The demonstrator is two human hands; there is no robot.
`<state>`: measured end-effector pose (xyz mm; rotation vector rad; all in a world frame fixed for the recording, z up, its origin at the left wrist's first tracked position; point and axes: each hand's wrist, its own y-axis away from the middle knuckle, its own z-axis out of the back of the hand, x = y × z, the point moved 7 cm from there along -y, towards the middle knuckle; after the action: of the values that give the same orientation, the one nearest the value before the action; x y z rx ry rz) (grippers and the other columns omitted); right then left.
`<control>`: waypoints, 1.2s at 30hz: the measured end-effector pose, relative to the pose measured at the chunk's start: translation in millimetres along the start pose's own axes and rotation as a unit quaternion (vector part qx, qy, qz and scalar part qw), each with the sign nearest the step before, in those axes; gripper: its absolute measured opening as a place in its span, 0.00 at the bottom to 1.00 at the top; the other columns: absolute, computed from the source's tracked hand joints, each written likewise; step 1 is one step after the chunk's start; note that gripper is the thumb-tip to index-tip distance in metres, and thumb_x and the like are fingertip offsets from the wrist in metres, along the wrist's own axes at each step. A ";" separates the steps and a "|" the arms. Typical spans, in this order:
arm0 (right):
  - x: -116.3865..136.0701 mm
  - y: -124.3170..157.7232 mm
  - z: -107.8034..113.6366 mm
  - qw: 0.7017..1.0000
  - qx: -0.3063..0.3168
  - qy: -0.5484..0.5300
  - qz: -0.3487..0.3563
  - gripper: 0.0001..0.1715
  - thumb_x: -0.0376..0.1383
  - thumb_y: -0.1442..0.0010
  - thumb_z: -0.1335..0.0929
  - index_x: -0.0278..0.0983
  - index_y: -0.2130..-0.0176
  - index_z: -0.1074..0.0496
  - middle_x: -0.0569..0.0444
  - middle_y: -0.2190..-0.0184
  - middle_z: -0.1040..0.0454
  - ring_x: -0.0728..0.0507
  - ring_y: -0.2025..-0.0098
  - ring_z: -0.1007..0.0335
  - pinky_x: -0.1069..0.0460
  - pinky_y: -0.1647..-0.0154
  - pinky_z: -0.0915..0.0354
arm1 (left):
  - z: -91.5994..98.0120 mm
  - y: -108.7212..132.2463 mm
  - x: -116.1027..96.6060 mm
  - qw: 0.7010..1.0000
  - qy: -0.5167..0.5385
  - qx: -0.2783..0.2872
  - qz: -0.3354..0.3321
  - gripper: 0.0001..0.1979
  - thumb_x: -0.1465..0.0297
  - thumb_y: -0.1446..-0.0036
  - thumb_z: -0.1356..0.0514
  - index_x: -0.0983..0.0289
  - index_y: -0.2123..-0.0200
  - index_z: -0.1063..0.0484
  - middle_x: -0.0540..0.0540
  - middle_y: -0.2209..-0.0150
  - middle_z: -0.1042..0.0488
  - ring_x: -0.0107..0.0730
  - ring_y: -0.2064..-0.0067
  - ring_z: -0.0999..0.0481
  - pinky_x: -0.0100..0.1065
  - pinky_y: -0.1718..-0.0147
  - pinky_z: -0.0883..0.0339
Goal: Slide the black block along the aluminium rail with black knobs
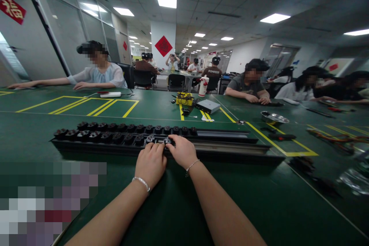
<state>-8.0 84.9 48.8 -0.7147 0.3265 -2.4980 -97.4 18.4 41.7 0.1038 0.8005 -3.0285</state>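
Two long black rails (230,147) lie side by side across the green table in front of me. Small dark block-like parts (106,137) fill the left and middle of both in rows; their exact kind is unclear. At the near rail, my right hand (183,152) pinches one such part (167,140) between thumb and fingers. Just left of it, my left hand (151,162) has its fingers bent over the rail's near edge, by another part (150,139). Its fingertips are partly hidden, so what they grip cannot be made out.
Beyond the rails are a yellow box with cables (185,99), a grey metal box (208,106) and a white bottle (203,87). A metal bowl (275,118) and cables (331,137) lie to the right. Several people sit around the tables. Yellow tape (131,108) marks the tabletop.
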 end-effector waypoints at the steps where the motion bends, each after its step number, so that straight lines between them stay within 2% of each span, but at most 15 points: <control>1: 0.1 0.0 0.1 1.000 0.001 -0.001 -0.002 0.20 0.42 0.43 0.36 0.41 0.51 0.32 0.54 0.53 0.28 0.46 0.51 0.34 0.52 0.49 0.41 | 0.6 0.0 -0.6 1.000 -0.002 -0.004 -0.004 0.14 0.71 0.45 0.50 0.63 0.56 0.33 0.55 0.57 0.27 0.41 0.51 0.34 0.41 0.58 0.39; 6: 0.4 -0.2 0.2 1.000 0.004 0.000 -0.006 0.19 0.41 0.43 0.36 0.40 0.51 0.32 0.53 0.54 0.27 0.46 0.52 0.33 0.52 0.50 0.40 | 2.2 0.6 -2.5 1.000 -0.005 -0.018 -0.019 0.14 0.72 0.46 0.50 0.62 0.56 0.33 0.55 0.57 0.27 0.38 0.50 0.33 0.41 0.57 0.41; 14: 0.2 0.9 0.1 1.000 -0.002 0.013 -0.005 0.19 0.40 0.43 0.37 0.40 0.51 0.32 0.53 0.54 0.27 0.45 0.52 0.33 0.51 0.51 0.40 | -1.9 1.3 -3.5 0.999 -0.019 -0.017 -0.032 0.12 0.72 0.47 0.49 0.62 0.59 0.34 0.56 0.57 0.28 0.40 0.49 0.34 0.42 0.56 0.42; 20: 1.5 1.5 0.9 1.000 -0.004 0.015 -0.008 0.19 0.40 0.43 0.37 0.41 0.51 0.32 0.53 0.54 0.28 0.45 0.52 0.34 0.52 0.51 0.40 | -4.5 1.7 -4.3 0.999 0.004 -0.026 -0.030 0.14 0.73 0.47 0.49 0.63 0.56 0.35 0.57 0.54 0.29 0.38 0.47 0.35 0.41 0.53 0.43; 26: 1.1 2.5 0.1 1.000 0.000 0.018 -0.007 0.20 0.40 0.42 0.38 0.40 0.50 0.33 0.53 0.52 0.29 0.46 0.51 0.35 0.51 0.49 0.42 | -4.7 1.9 -4.3 0.999 0.011 -0.021 -0.024 0.15 0.72 0.47 0.50 0.62 0.55 0.35 0.57 0.53 0.29 0.38 0.47 0.35 0.41 0.53 0.43; 36: 2.6 3.3 0.3 0.999 0.009 0.034 -0.012 0.21 0.40 0.42 0.38 0.41 0.49 0.34 0.53 0.51 0.29 0.46 0.50 0.35 0.51 0.49 0.42 | -2.2 0.5 -4.7 1.000 0.027 0.001 -0.011 0.12 0.72 0.47 0.49 0.60 0.59 0.34 0.56 0.55 0.28 0.38 0.48 0.36 0.41 0.53 0.44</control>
<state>-8.3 80.7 49.0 -0.6305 0.3214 -2.5491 -92.6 19.0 39.9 0.1780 0.8070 -3.0601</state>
